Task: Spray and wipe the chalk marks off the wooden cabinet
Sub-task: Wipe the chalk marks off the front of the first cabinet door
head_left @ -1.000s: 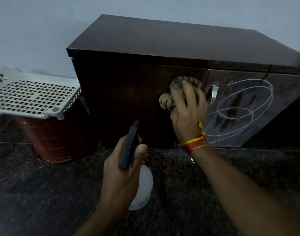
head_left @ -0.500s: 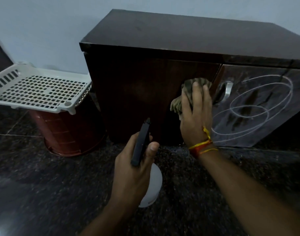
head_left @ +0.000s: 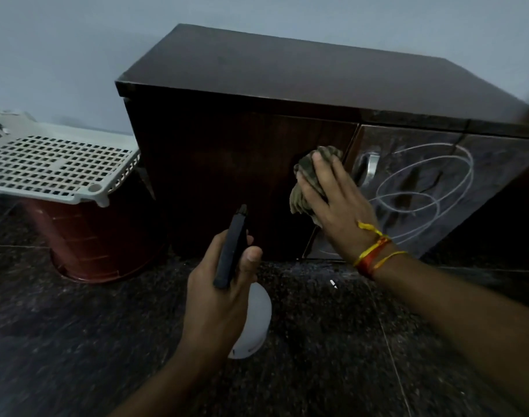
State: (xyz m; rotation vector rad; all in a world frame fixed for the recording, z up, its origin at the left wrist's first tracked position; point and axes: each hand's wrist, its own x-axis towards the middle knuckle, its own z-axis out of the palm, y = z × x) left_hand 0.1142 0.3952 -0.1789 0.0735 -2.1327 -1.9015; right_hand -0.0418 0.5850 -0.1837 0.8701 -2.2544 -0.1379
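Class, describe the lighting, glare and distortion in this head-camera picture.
Head view: dim, bluish light; cabinet front nearly black; glare glints on the metal handle; wide-angle lens bows the cabinet's edges; right hand slightly soft; chalk marks stay readable.

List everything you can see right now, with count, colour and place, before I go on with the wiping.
cabinet: one, dark brown wood, against the wall, centre.
chalk marks: several looping white lines, on the right door.
door handle: one, silver, left edge of the right door.
cloth: one, olive-green, pressed on the left door by the seam.
spray bottle: one, white body with black head, held above the floor.
tray: one, white perforated, on the bucket, left.
bucket: one, red-brown, upturned on the floor.
floor: dark speckled stone.
wall: pale blue-grey.
left hand: grips the bottle.
right hand: presses the cloth; red-yellow wrist threads.
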